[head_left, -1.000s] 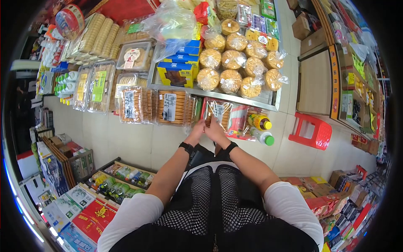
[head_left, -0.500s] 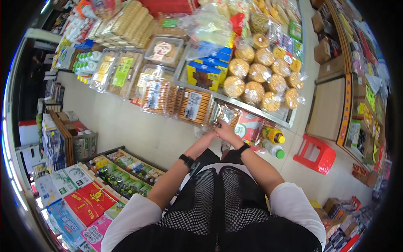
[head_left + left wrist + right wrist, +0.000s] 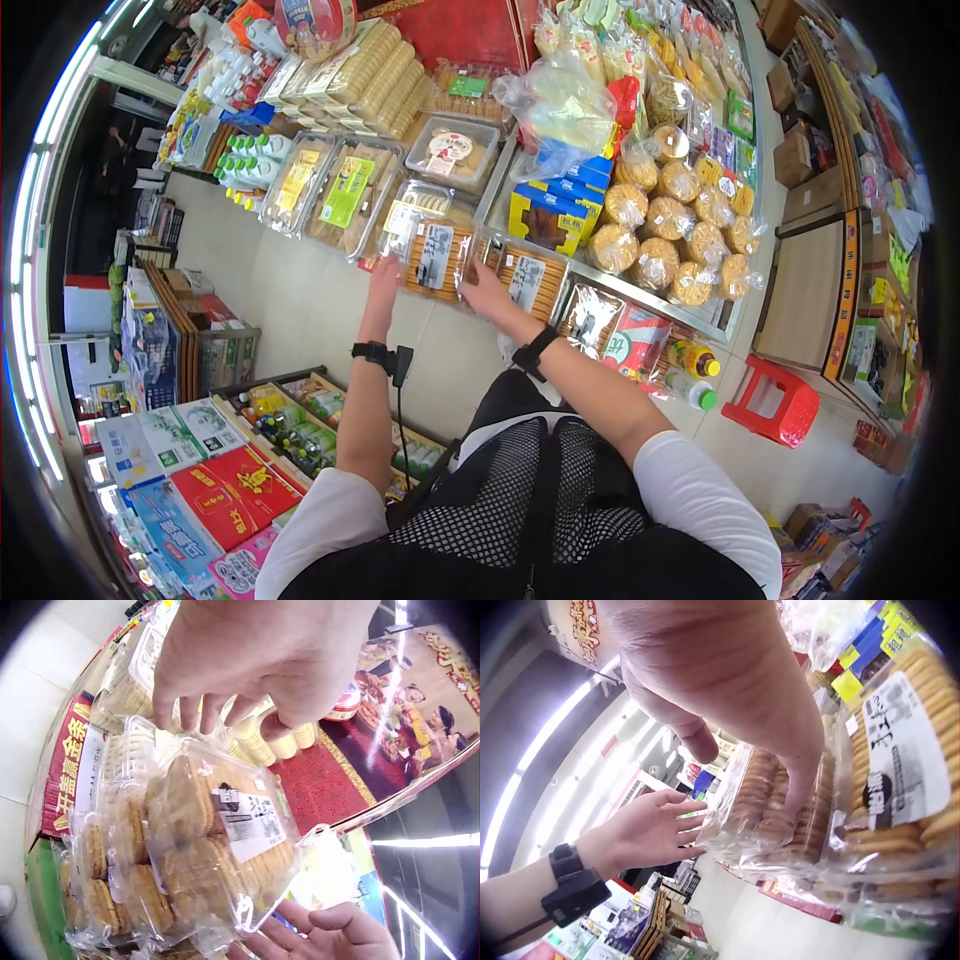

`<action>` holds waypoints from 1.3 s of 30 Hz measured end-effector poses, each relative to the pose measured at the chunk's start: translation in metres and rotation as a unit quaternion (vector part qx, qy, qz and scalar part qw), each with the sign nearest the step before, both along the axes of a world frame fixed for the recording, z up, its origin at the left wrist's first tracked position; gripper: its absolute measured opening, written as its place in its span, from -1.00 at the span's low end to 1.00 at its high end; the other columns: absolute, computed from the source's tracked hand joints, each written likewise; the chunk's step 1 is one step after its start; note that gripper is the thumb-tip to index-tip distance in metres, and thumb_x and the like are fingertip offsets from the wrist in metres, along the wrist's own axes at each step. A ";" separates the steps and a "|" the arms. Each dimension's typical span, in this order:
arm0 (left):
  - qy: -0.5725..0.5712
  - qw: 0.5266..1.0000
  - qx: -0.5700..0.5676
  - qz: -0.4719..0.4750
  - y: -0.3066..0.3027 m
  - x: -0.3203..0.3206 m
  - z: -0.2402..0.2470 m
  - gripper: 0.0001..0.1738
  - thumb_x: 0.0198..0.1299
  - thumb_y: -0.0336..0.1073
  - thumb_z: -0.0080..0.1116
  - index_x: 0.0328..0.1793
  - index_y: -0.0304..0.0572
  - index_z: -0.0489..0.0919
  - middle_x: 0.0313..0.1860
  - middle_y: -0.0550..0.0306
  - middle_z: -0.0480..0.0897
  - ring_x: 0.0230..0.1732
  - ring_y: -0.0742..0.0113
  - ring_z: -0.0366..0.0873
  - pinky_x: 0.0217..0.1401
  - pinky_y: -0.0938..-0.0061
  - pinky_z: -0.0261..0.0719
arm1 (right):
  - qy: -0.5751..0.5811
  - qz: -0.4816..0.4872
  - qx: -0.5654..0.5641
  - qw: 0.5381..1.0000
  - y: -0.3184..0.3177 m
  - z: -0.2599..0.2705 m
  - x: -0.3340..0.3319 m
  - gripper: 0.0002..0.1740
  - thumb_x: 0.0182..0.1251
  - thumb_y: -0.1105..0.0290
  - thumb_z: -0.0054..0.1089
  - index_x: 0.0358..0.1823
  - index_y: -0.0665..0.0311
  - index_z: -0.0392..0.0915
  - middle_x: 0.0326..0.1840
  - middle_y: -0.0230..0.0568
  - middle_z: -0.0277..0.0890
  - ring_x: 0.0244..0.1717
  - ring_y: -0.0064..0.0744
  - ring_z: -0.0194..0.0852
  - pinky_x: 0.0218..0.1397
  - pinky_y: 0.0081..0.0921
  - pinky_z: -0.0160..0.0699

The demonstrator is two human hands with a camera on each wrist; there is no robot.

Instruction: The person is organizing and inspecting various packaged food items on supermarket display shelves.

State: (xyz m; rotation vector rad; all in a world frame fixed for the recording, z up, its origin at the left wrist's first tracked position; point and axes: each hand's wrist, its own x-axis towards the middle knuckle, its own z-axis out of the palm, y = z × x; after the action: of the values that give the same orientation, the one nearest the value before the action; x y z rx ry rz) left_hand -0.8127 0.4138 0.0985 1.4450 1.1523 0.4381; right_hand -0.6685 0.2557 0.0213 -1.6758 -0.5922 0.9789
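Note:
A clear plastic pack of cookies (image 3: pixel 437 258) with a white label sits between my hands at the front of the display. My left hand (image 3: pixel 383 285) is at its left side; in the right wrist view the left fingers (image 3: pixel 690 823) are spread, their tips right at the pack's wrapping. On the opposite side is my right hand (image 3: pixel 487 292), its extended fingers (image 3: pixel 801 780) reaching down along the cookies. From the left wrist, the right hand (image 3: pixel 349 937) shows low beside the pack, palm toward it. A second labelled cookie pack (image 3: pixel 527 280) lies just right of my right hand.
Flat boxes of pastries (image 3: pixel 350 195) lie to the left, with blue-and-yellow boxes (image 3: pixel 550 213) behind. Bagged round cakes (image 3: pixel 670 218) fill the metal tray (image 3: pixel 650 290). Drink bottles (image 3: pixel 690 390) stand at the right corner, near a red plastic stool (image 3: pixel 770 402).
Both hands have left the smaller pack near the red package and moved left to the labelled cookie pack. They have separated to either side of it. The view has shifted left.

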 end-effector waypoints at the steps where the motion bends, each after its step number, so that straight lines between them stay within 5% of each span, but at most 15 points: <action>1: 0.009 0.999 -0.038 -0.025 0.010 0.000 -0.021 -0.35 0.40 -0.17 0.10 0.55 -0.30 0.34 0.37 0.06 0.54 0.42 0.29 0.40 0.43 0.39 0.31 | 0.009 -0.002 0.012 1.000 0.005 -0.011 -0.009 -0.23 0.31 0.34 0.16 0.52 0.47 0.17 -0.03 -0.05 0.61 -0.09 -0.29 0.60 -0.01 -0.39 0.57; 3: -0.008 0.996 -0.074 -0.049 0.022 0.001 -0.054 -0.32 0.34 -0.24 0.18 0.55 -0.35 0.33 0.41 0.06 0.48 0.38 0.29 0.40 0.43 0.48 0.30 | 0.033 0.019 0.044 0.998 -0.003 0.026 -0.002 -0.21 0.30 0.29 0.17 0.52 0.44 0.17 -0.04 -0.02 0.62 -0.11 -0.19 0.62 -0.01 -0.31 0.58; 6: -0.062 0.993 -0.065 -0.075 -0.022 0.028 -0.002 -0.32 0.31 -0.32 0.17 0.53 -0.40 0.33 0.37 0.07 0.48 0.32 0.29 0.42 0.43 0.43 0.31 | -0.017 -0.007 -0.006 1.000 -0.015 0.037 -0.002 -0.22 0.30 0.32 0.17 0.52 0.42 0.18 -0.02 0.02 0.63 -0.09 -0.14 0.62 0.02 -0.27 0.57; 10: -0.086 0.980 -0.063 -0.170 -0.083 0.058 0.043 -0.20 0.24 -0.39 0.16 0.62 -0.39 0.19 0.38 -0.02 0.46 0.34 0.25 0.42 0.40 0.40 0.35 | -0.109 -0.103 0.082 0.985 -0.081 0.061 0.025 -0.22 0.32 0.40 0.14 0.57 0.40 0.13 0.36 0.16 0.43 0.31 -0.14 0.47 0.30 -0.35 0.49; 11: -0.075 0.976 -0.002 -0.203 -0.087 0.052 0.007 -0.15 0.18 -0.46 0.17 0.63 -0.32 0.17 0.36 0.01 0.43 0.37 0.25 0.40 0.38 0.38 0.42 | -0.040 -0.093 0.139 0.985 -0.115 0.087 0.043 -0.21 0.32 0.46 0.13 0.59 0.39 0.11 0.47 0.12 0.31 0.43 -0.17 0.35 0.41 -0.35 0.41; 13: -0.116 0.955 -0.050 -0.269 -0.157 0.087 0.059 -0.13 0.16 -0.51 0.19 0.64 -0.23 0.17 0.33 0.03 0.40 0.39 0.20 0.40 0.37 0.33 0.48 | -0.098 -0.197 0.125 0.968 -0.171 0.078 0.052 -0.26 0.27 0.47 0.14 0.49 0.48 0.20 0.37 0.22 0.39 0.46 0.04 0.31 0.56 -0.27 0.20; 15: -0.091 0.939 -0.036 -0.329 -0.206 0.105 0.043 -0.16 0.14 -0.53 0.18 0.61 -0.19 0.22 0.34 0.04 0.39 0.37 0.20 0.45 0.38 0.29 0.50 | -0.127 -0.240 0.086 0.958 -0.227 0.081 0.063 -0.29 0.27 0.46 0.13 0.48 0.48 0.24 0.39 0.20 0.37 0.45 0.06 0.33 0.51 -0.25 0.27; 17: -0.132 0.917 -0.143 -0.348 -0.250 0.121 0.019 -0.31 0.24 -0.45 0.06 0.56 -0.24 0.29 0.31 0.15 0.51 0.35 0.33 0.41 0.49 0.40 0.28 | -0.103 -0.278 0.043 0.954 -0.273 0.060 0.062 -0.29 0.27 0.46 0.13 0.47 0.48 0.25 0.35 0.20 0.41 0.40 0.05 0.39 0.47 -0.26 0.34; 20: -0.072 0.890 -0.276 -0.355 -0.283 0.131 -0.007 -0.38 0.26 -0.40 0.05 0.50 -0.25 0.34 0.26 0.18 0.54 0.31 0.38 0.43 0.42 0.45 0.31 | -0.072 -0.327 -0.018 0.942 -0.313 -0.003 0.052 -0.30 0.29 0.43 0.12 0.47 0.48 0.27 0.28 0.23 0.48 0.30 0.05 0.51 0.36 -0.26 0.46; 26: 0.030 0.938 -0.203 -0.279 -0.279 0.131 -0.088 -0.49 0.32 -0.27 0.06 0.37 -0.31 0.48 0.19 0.08 0.63 0.22 0.30 0.53 0.35 0.39 0.43 | 0.015 -0.236 -0.117 0.964 -0.306 -0.038 0.046 -0.23 0.31 0.31 0.15 0.49 0.54 0.16 0.17 0.35 0.57 0.16 0.13 0.63 0.21 -0.21 0.58; 28: 0.088 0.910 -0.114 -0.390 -0.267 0.123 -0.090 -0.48 0.32 -0.26 0.09 0.37 -0.35 0.48 0.22 0.00 0.64 0.26 0.26 0.53 0.34 0.39 0.44 | -0.011 -0.215 -0.102 0.971 -0.288 -0.055 0.040 -0.21 0.36 0.34 0.19 0.54 0.47 0.09 0.20 0.15 0.57 0.13 -0.18 0.62 0.20 -0.31 0.55; 29: 0.082 0.894 -0.033 -0.440 -0.262 0.113 -0.089 -0.49 0.35 -0.23 0.12 0.35 -0.36 0.51 0.23 -0.07 0.65 0.29 0.25 0.54 0.35 0.39 0.45 | 0.015 -0.199 -0.080 0.977 -0.286 -0.062 0.040 -0.18 0.32 0.35 0.17 0.53 0.51 0.04 0.15 0.30 0.58 0.13 0.01 0.65 0.18 -0.27 0.59; 33: 0.085 0.854 -0.121 -0.498 -0.226 0.083 0.009 -0.53 0.37 -0.35 0.13 0.37 -0.38 0.55 0.27 0.09 0.65 0.28 0.33 0.55 0.37 0.44 0.44 | 0.022 -0.208 -0.062 0.976 -0.269 -0.053 0.046 -0.23 0.32 0.42 0.14 0.52 0.49 0.07 0.20 0.19 0.55 0.15 -0.09 0.62 0.22 -0.30 0.58; 36: -0.048 0.935 -0.134 -0.324 -0.154 0.045 0.026 -0.54 0.39 -0.35 0.11 0.37 -0.40 0.55 0.29 0.07 0.64 0.30 0.34 0.54 0.41 0.46 0.41 | -0.366 -0.206 -0.079 0.904 -0.252 -0.010 0.055 -0.17 0.19 0.46 0.14 0.52 0.47 0.11 0.43 0.30 0.26 0.45 0.13 0.27 0.51 -0.12 0.27; 39: -0.027 0.984 -0.080 -0.155 -0.084 0.020 0.011 -0.52 0.38 -0.38 0.10 0.39 -0.42 0.52 0.28 0.04 0.64 0.30 0.33 0.54 0.43 0.48 0.38 | -0.287 -0.125 0.006 0.950 -0.202 0.034 0.052 -0.14 0.17 0.43 0.16 0.53 0.48 0.08 0.46 0.32 0.21 0.52 0.25 0.11 0.60 -0.09 0.09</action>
State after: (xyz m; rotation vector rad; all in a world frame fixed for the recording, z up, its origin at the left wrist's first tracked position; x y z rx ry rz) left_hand -0.7925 0.3299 0.1092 1.4313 0.8780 0.1614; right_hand -0.6161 0.0538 0.0554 -1.9747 -0.7352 0.2918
